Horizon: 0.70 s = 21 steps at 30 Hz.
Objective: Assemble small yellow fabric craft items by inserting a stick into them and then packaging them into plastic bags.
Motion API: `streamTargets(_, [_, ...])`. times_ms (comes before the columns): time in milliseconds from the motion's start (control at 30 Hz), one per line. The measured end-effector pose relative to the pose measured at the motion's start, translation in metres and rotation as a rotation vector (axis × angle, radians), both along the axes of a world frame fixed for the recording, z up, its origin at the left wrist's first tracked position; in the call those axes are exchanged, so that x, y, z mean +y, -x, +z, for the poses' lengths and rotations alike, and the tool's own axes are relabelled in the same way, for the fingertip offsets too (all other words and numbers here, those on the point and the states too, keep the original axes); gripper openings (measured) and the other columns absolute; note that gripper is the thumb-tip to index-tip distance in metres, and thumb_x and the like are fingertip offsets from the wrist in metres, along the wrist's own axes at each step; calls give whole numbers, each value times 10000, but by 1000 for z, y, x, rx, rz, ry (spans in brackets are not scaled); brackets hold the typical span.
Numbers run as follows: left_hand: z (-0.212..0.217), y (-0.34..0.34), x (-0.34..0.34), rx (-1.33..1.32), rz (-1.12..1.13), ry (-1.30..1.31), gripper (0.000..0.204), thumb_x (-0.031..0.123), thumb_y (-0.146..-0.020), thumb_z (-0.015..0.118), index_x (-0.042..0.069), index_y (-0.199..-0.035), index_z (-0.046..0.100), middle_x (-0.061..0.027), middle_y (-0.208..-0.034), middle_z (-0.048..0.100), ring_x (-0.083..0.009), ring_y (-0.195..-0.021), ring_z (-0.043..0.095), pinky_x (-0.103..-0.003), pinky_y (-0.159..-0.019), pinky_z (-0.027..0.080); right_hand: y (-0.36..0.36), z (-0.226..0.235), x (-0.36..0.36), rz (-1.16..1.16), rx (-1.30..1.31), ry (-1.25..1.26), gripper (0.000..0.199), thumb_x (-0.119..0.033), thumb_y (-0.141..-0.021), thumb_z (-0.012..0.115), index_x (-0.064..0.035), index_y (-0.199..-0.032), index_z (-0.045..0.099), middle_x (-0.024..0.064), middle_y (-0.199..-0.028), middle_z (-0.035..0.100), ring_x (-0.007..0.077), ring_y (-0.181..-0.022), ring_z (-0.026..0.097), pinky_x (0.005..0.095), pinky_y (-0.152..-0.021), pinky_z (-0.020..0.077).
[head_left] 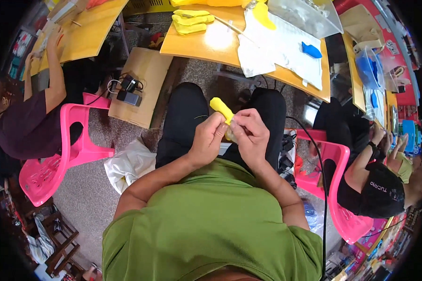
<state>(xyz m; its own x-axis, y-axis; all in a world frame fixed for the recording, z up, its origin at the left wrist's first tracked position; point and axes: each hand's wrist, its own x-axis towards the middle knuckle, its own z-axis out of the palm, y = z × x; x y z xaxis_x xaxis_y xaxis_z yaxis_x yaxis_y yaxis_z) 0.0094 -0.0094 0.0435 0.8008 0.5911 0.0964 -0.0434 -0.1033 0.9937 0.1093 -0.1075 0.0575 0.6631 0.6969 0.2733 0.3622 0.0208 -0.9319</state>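
Green shirt foremost; beyond it, yellow tubular soft piece between black-trousered knees, clamped near its lower end by thumbs and fingers of left hand and right hand. Judged mid-work, not yet laid aside. Farther off, on wooden table, yellow fabric pieces stacked and blue fish-shaped piece on white cloth, finished or waiting impossible to tell.

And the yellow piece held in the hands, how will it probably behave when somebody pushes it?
The yellow piece may hold its shape under a light push, as its upper end juts out unsupported above the left hand. It is probably light, being small beside the hands. Laid down, it might roll, since that end looks rounded.
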Motion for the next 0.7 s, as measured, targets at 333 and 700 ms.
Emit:
streamTargets(333, [-18, -3, 3, -56, 10, -138, 68, 60, -888, 496, 11, -857, 461, -108, -844, 458, -223, -747, 494, -297, -672, 405, 2, -13, 14, -200, 68, 51, 204, 6, -697, 669, -14, -886, 593, 107, -852, 563, 208, -728, 569, 276, -620, 456])
streamTargets(700, [-18, 4, 10, -155, -20, 636, 155, 65, -840, 645, 74, -846, 490, 20, -816, 533, -47, -728, 483, -191, -665, 408, 9, 22, 1, 165, -348, 195, 274, 89, -792, 520, 26, -1055, 566, 160, -1029, 501, 264, -902, 549, 319, -768, 459])
